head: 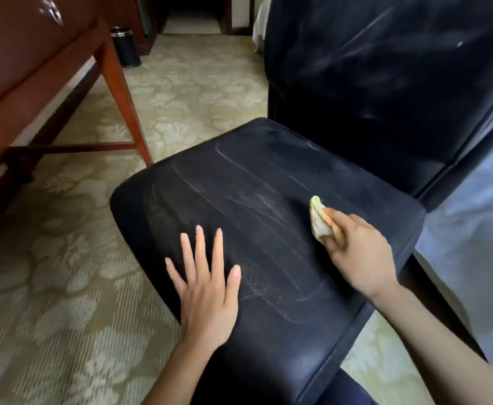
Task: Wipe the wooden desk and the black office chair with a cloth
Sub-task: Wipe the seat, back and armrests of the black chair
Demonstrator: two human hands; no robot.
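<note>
Looking down through the head camera, we see our right hand [359, 252] at three o'clock clenched around a bunched yellowish cloth [321, 220], its fingertips tucked out of sight. The cloth touches the streaked seat of the black office chair [254, 200]. Our left hand [207, 287], at six o'clock, lies flat on the seat, fingers straight and spread, grasping nothing. The wooden desk [20, 68] at ten o'clock is cut off, its top unseen. A dark bin [125, 46] stands at eleven o'clock; we cannot tell its contents.
</note>
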